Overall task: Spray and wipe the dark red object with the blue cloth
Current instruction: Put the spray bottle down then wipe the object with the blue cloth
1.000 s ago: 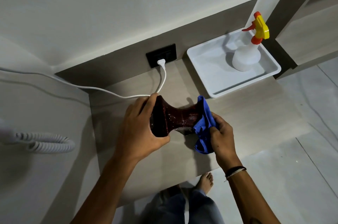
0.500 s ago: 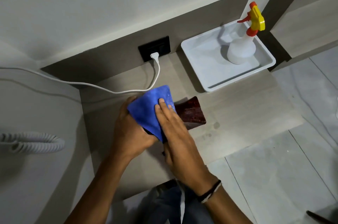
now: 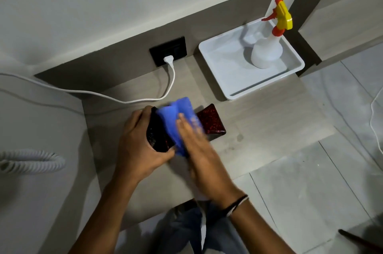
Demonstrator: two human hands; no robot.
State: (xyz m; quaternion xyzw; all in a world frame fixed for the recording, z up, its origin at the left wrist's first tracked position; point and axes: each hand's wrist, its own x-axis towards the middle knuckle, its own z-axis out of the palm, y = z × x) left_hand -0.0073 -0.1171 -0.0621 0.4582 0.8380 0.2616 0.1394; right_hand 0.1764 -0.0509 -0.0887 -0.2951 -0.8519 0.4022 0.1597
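left hand (image 3: pixel 138 146) – grip clamps dark red object (image 3: pixel 211 121) | right hand (image 3: pixel 199 150) – grip flat on blue cloth (image 3: pixel 178 117)

- The blue cloth (image 3: pixel 178 121) covers the middle of the dark red object (image 3: pixel 211 121); only its two flared ends show.
- Motion blurs the right hand (image 3: pixel 199 150), fingers smeared over the cloth.
- The left hand (image 3: pixel 138 146) hides the object's near end.
- A coiled cord (image 3: pixel 31 161) is cut off at the left edge.
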